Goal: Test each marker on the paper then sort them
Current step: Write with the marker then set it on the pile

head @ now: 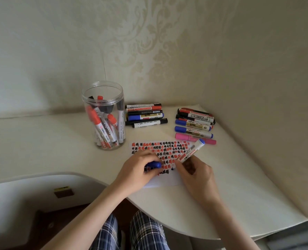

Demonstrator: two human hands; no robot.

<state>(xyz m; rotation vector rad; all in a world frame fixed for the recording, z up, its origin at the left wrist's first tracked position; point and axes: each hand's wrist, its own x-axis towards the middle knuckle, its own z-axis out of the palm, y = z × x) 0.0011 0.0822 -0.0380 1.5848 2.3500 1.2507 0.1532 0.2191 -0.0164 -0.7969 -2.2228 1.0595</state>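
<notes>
Head view: the right hand (197, 175) grips one white-barrelled marker (191, 151) with a blue end, fingers curled round its lower barrel, tip down on the paper (165, 180). The left hand (139, 167) has its fingers curled round a blue cap (154, 164) and rests on the same sheet. The paper lies on the cream desk (59, 141) and is covered with rows of red and black test marks. Behind it stand two sorted groups: a left pile (146, 115) of six markers lying side by side, and a right pile (194, 124), where about seven can be counted, the nearest one a pink marker (194, 138). One clear plastic jar (103, 115) to the left holds several more, red-capped and black-capped; their exact count cannot be told.
</notes>
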